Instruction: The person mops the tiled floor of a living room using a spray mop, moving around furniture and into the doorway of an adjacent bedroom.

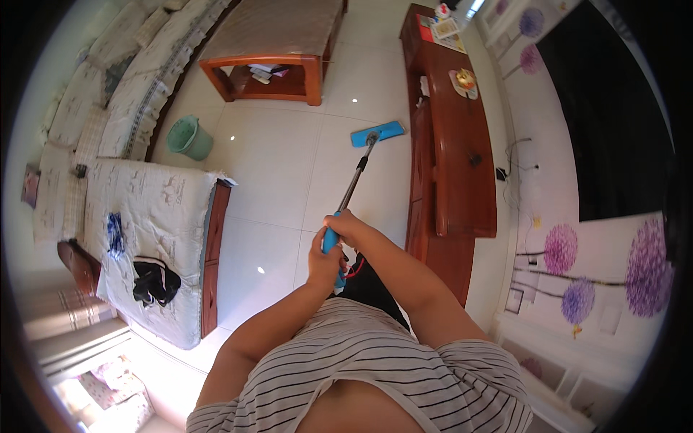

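Both of my hands are wrapped around the blue grip of a flat mop [352, 187]. My right hand [347, 227] holds the upper end of the grip, farther from my body. Closer to my waist, my left hand [325, 263] grips the same handle. A metal pole runs from the grip away from me to a blue rectangular mop head [378, 133]. That head lies on the pale tiled floor [270, 178], near the base of the wooden TV cabinet [465, 162]. Part of the grip is hidden behind my fingers.
A green waste bin [190, 138] stands by the cushioned sofa [146, 97]. Ahead is a wooden coffee table [270, 32] with things on its lower shelf. A black bag [156, 281] lies on the covered seat at left. Cables [511, 162] hang along the right wall.
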Available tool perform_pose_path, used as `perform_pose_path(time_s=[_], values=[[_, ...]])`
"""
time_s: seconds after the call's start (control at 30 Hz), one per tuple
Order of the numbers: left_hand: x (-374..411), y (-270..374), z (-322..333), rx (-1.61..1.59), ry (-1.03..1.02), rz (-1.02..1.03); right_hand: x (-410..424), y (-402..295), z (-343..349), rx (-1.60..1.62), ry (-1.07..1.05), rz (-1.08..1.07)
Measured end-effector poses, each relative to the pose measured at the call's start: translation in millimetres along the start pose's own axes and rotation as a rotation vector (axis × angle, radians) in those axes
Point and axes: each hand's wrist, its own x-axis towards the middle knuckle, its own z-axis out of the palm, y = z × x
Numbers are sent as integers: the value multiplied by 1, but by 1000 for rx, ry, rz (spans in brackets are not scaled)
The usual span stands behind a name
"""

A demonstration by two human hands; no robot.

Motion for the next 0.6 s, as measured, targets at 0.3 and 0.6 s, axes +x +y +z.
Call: perform_pose_path(time_s=[0.3,0.6], values=[[-40,57,-43,-590,249,-142,39,-34,55,-118,-218,173],[-173,63,-35,-317,657,-204,46,20,114,-490,-477,585]])
